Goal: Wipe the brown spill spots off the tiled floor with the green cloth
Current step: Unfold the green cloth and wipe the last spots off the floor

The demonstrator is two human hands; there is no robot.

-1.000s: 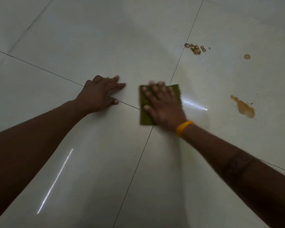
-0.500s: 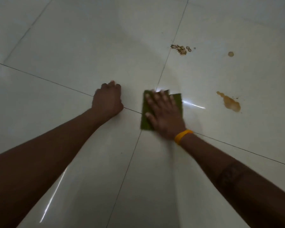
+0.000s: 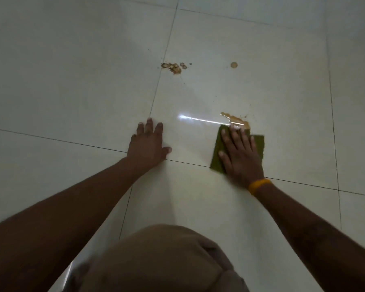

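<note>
My right hand (image 3: 240, 154) lies flat on the green cloth (image 3: 216, 157), pressing it to the white tiled floor (image 3: 72, 81). The cloth's far edge touches the near side of a long brown spill (image 3: 236, 120). Farther away sits a cluster of brown splatter (image 3: 174, 67) beside a grout line, and a small round brown spot (image 3: 233, 64) lies to its right. My left hand (image 3: 149, 145) rests flat on the floor to the left of the cloth, fingers spread, holding nothing.
A knee in tan trousers (image 3: 156, 260) fills the bottom middle of the view. Dark grout lines cross the glossy tiles. A bright streak of reflected light (image 3: 198, 119) runs between my hands. A yellow band (image 3: 258, 185) circles my right wrist.
My right hand has slid the cloth to the right, from the grout crossing up to the long brown spill. My left hand has opened flat and shifted right. The view has tilted down; my knee now shows.
</note>
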